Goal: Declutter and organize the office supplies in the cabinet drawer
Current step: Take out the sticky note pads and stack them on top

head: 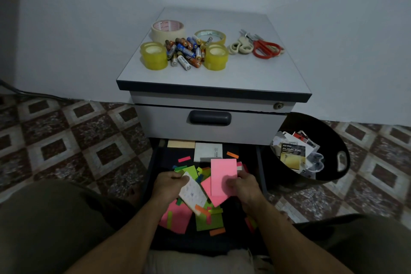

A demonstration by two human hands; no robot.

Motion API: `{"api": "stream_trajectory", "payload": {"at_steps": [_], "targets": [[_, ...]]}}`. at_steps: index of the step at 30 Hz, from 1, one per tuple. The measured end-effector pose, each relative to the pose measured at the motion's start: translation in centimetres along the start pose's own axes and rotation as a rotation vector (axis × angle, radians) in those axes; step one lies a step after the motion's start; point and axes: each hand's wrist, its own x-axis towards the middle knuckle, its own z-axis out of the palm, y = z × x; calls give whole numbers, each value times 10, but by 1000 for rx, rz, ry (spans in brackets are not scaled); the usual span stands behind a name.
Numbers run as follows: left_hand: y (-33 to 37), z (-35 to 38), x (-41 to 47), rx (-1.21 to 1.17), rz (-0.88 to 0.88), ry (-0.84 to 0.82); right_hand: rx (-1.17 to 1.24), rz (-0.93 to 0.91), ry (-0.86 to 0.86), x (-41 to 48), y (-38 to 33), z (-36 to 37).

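Note:
The lower drawer (260,162) of the grey cabinet is pulled out over my lap. It holds scattered pink, green and orange sticky notes (209,220) and small flags. My right hand (245,187) grips a pink pad of notes (223,173), held upright above the drawer. My left hand (168,186) pinches a white scribbled paper slip (192,193), tilted beside the pink pad. A beige pad (181,144) and a white pad (208,151) lie at the drawer's back.
On the cabinet top (244,73) stand tape rolls (154,55), a heap of batteries (185,51) and scissors (265,48). The upper drawer (210,118) is closed. A black bin (329,144) with packaging scraps sits on the tiled floor to the right.

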Motion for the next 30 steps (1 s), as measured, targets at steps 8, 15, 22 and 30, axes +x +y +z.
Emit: {"api": "stream_trajectory", "payload": {"at_steps": [8,15,22,30], "targets": [[1,-1,-1,-44,-94,-43,-447,40,184,12,9,-1],[-5,3,-3,126,-92,-39,-609,97,192,9,12,-1],[-1,-1,-3,-7,-135,16,-574,59,167,9,12,-1],[3,2,-4,-216,-185,3,-486,-37,100,0,5,1]]}}
